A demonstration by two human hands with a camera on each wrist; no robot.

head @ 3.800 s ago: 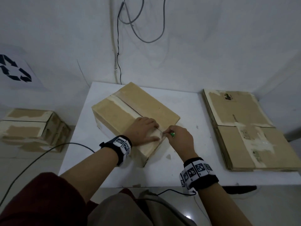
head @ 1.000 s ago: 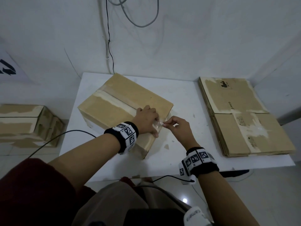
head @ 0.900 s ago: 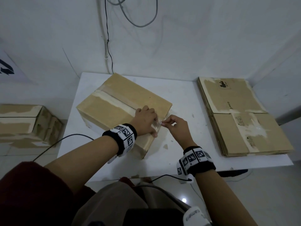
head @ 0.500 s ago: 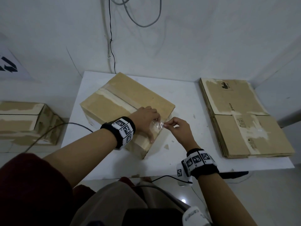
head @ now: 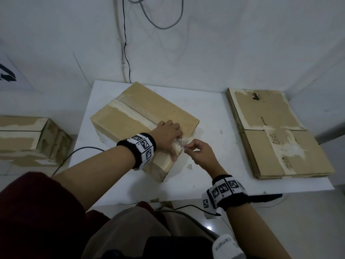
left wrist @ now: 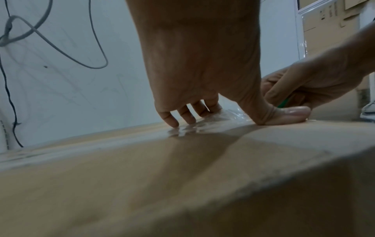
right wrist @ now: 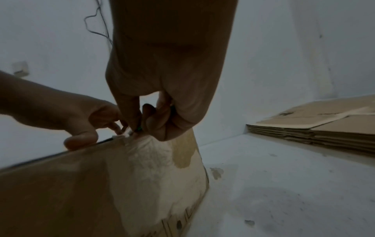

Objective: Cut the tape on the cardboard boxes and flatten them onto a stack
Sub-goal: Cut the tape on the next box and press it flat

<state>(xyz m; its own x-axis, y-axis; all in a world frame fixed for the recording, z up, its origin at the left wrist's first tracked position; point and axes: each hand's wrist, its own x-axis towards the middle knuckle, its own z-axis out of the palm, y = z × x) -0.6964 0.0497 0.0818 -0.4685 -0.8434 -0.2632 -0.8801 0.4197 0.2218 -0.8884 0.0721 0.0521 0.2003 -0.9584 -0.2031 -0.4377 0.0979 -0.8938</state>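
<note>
A closed cardboard box [head: 141, 118] lies at an angle on the white table [head: 211, 113], a taped seam along its top. My left hand [head: 169, 136] presses down on the box top at its near end, fingers spread and thumb flat [left wrist: 284, 116]. My right hand [head: 197, 153] is just off that end and pinches a crumpled strip of clear tape [head: 180, 144] lifted from the box edge. A thin green tool [left wrist: 284, 101] is tucked in the same hand, its tip showing between the fingers [right wrist: 139, 128]. Torn white paper covers the box's end face [right wrist: 150, 160].
A stack of flattened boxes [head: 276, 135] lies on the table's right side. Another taped box [head: 28, 139] stands on the floor to the left. Cables [head: 125, 43] hang down the wall behind, and a black cord [head: 78, 152] runs off the table's left edge.
3.8 s ago my right hand held the green tool at the seam; since then it has taken hold of loose tape at the box end. In the last second both hands barely moved.
</note>
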